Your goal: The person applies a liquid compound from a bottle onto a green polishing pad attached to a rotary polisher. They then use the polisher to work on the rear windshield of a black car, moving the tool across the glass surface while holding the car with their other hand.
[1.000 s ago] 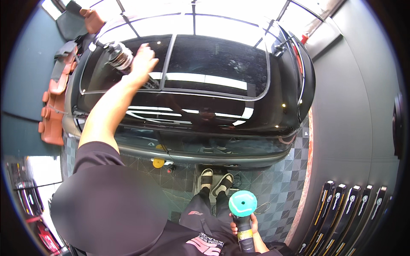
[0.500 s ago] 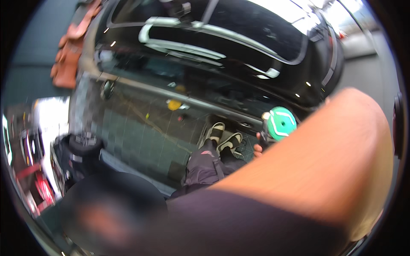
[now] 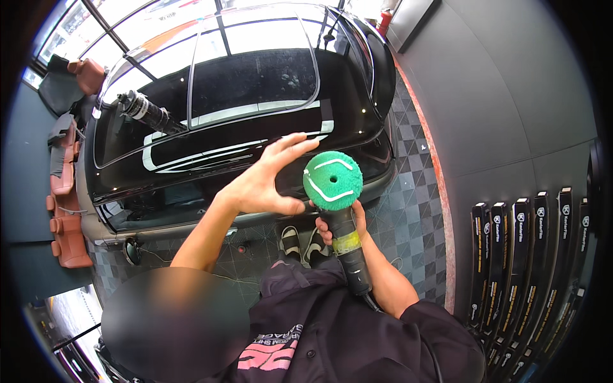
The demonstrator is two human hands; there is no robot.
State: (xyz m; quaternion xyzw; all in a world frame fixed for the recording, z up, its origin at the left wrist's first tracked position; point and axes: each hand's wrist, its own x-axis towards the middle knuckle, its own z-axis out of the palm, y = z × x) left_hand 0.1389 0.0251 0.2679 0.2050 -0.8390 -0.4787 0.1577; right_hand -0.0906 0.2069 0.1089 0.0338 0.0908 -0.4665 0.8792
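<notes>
A black handheld polisher (image 3: 352, 263) with a yellow band is in my right hand (image 3: 359, 220), its fingers wrapped round the body just below the head. The round, fuzzy green pad (image 3: 343, 191) faces up, with white lines of paste on it and a small dark hole at its centre. My left hand (image 3: 268, 182) is open beside the pad, fingers spread and thumb near the pad's lower left edge. Behind both hands stands a glossy black car (image 3: 255, 137) with light strips mirrored in its panels.
A black cylindrical tool (image 3: 150, 115) lies on the car at the left. Brown leather seats (image 3: 66, 233) stand along the left side. Several long black boxes (image 3: 520, 255) lean against the dark wall (image 3: 517, 96) at the right. Grey tiles cover the floor (image 3: 415, 236). A red extinguisher (image 3: 384, 21) is far off.
The polisher has moved up and left in the view, now in front of my body. A bare arm that crossed the right side is gone from there. My open left hand now shows beside the pad.
</notes>
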